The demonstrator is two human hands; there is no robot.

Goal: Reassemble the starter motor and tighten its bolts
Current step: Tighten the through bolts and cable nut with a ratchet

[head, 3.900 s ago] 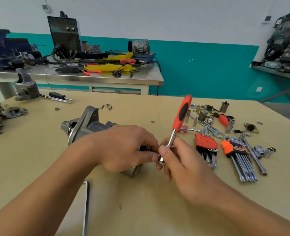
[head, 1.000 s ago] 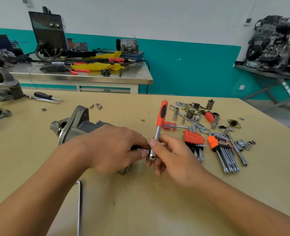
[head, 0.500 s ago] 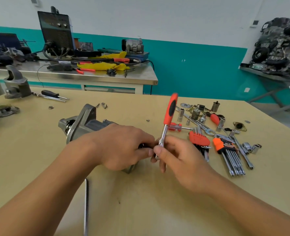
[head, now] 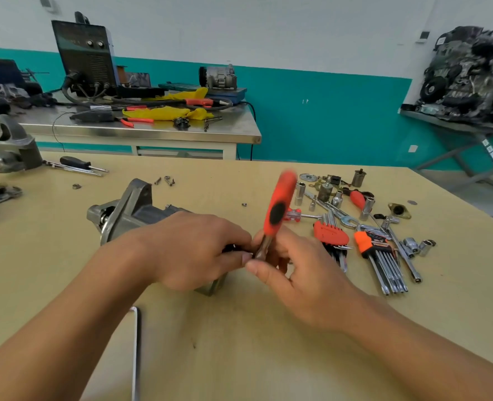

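The grey starter motor (head: pixel 132 215) lies on its side on the tan table, nose end pointing left. My left hand (head: pixel 196 250) wraps over its rear part and hides it. A ratchet wrench (head: pixel 278 209) with an orange and black handle stands almost upright at the motor's rear end, its handle blurred. My right hand (head: pixel 303 273) grips the wrench's metal shank low down, thumb against my left fingertips. The wrench's head and the bolt are hidden between my hands.
Right of my hands lie two orange hex key sets (head: pixel 330 237), several sockets (head: pixel 416 246), spanners and a small screwdriver (head: pixel 296 215). Loose screws (head: pixel 167 180) lie behind the motor. A metal housing (head: pixel 14 149) stands far left. A metal strip (head: pixel 136 351) lies near the table's front.
The wrench handle has swung a little to the right and is now blurred with motion. Both hands stay at the motor's rear end.
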